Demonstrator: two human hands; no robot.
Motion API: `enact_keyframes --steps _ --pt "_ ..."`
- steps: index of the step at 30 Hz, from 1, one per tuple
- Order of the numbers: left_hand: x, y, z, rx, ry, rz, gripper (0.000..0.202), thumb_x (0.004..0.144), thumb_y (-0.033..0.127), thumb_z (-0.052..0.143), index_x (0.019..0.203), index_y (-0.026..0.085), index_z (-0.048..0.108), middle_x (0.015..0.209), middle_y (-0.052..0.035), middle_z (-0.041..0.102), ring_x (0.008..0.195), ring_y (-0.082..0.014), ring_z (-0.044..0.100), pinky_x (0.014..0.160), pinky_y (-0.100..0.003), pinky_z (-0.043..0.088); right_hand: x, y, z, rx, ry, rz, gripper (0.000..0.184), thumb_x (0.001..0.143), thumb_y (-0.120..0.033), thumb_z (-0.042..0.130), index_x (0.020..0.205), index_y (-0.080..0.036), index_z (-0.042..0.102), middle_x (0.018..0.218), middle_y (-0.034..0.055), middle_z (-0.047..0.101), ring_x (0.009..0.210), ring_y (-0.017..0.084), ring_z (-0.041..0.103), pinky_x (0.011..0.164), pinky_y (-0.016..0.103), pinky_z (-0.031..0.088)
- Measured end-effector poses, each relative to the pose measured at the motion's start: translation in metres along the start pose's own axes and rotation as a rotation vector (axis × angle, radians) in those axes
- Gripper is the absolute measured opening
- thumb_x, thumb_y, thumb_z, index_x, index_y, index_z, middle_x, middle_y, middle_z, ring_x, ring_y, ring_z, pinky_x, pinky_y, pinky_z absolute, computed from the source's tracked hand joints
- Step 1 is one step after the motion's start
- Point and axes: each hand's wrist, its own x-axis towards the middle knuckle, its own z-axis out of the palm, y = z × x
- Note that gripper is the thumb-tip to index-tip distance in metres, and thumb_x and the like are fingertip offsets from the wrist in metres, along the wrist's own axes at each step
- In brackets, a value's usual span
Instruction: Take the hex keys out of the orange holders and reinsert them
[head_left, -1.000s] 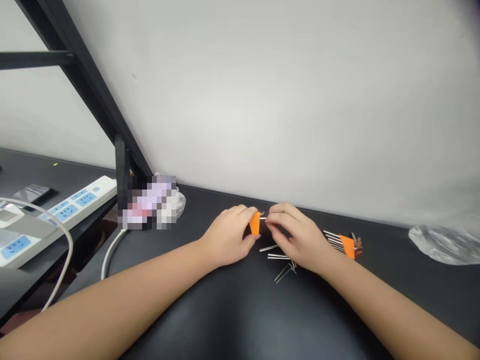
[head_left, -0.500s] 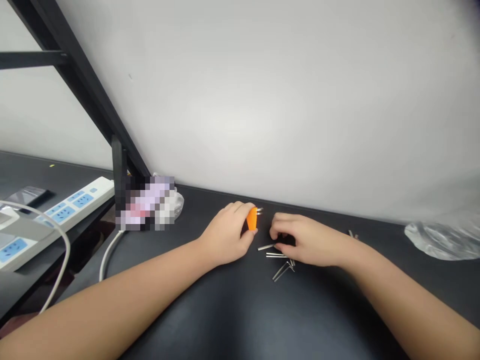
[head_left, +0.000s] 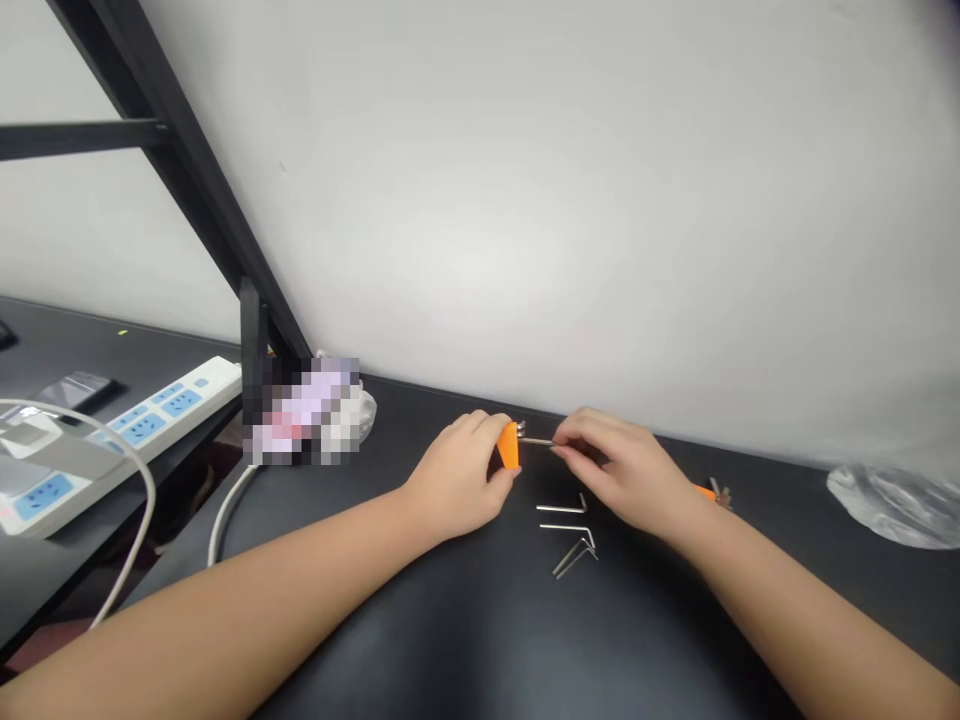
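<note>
My left hand [head_left: 459, 478] grips an orange hex key holder [head_left: 509, 446] between thumb and fingers, with short metal ends showing at its right side. Pinched in my right hand [head_left: 616, 462] is a hex key [head_left: 537, 441], its shaft level and its left end at the holder's right face. Whether the tip is inside a hole I cannot tell. Below my hands, several loose L-shaped hex keys [head_left: 564, 527] lie on the black table [head_left: 480, 640]. Partly behind my right wrist is another orange holder [head_left: 705, 492] with metal keys sticking out.
Clear plastic bags lie at the right [head_left: 892, 505] and, beside a blurred-out item, at the left [head_left: 360, 415]. A white power strip [head_left: 127, 440] with a white cable [head_left: 142, 500] runs along the left. A black metal frame [head_left: 195, 220] slants up against the pale wall.
My right hand has lifted a hex key from the loose ones and brought it up to the orange holder. My left hand still holds the holder. The view has shifted slightly.
</note>
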Motion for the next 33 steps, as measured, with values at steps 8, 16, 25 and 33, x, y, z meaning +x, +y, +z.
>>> enact_keyframes --steps 8,16,25,33 --pt "0.000 0.000 0.000 0.015 0.012 -0.026 0.039 0.092 0.028 0.062 0.129 0.021 0.053 0.111 -0.0079 0.062 0.101 -0.0249 0.059 0.090 -0.041 0.052 -0.002 -0.004 -0.004 0.030 0.083 -0.076 0.010 0.101 -0.018 0.056 0.100 -0.023 0.064 0.096 0.0051 0.067 0.083 0.019 0.062 0.075 0.034 0.050" --pt "0.000 0.004 -0.004 0.015 -0.034 0.034 0.036 0.093 0.029 0.063 0.127 0.023 0.054 0.110 -0.0076 0.062 0.101 -0.0250 0.059 0.090 -0.040 0.051 -0.003 -0.004 -0.004 -0.062 0.078 -0.159 0.016 0.102 -0.014 0.052 0.107 -0.023 0.064 0.102 0.0072 0.066 0.089 0.019 0.064 0.078 0.035 0.054" --pt "-0.001 0.007 -0.003 0.023 -0.054 0.016 0.039 0.093 0.027 0.062 0.129 0.024 0.050 0.116 -0.0064 0.065 0.111 -0.0270 0.060 0.094 -0.044 0.045 -0.004 -0.024 0.017 0.079 0.007 -0.114 0.019 0.098 -0.013 0.053 0.110 -0.024 0.061 0.108 0.0089 0.062 0.094 0.021 0.063 0.080 0.035 0.056" --pt "-0.002 0.006 -0.001 0.031 -0.037 0.004 0.040 0.093 0.027 0.061 0.131 0.024 0.049 0.115 -0.0065 0.065 0.109 -0.0271 0.060 0.096 -0.045 0.044 -0.007 -0.008 -0.019 -0.068 -0.446 0.032 0.009 0.085 -0.015 0.065 0.088 -0.023 0.065 0.091 0.0012 0.063 0.070 0.015 0.060 0.060 0.028 0.047"
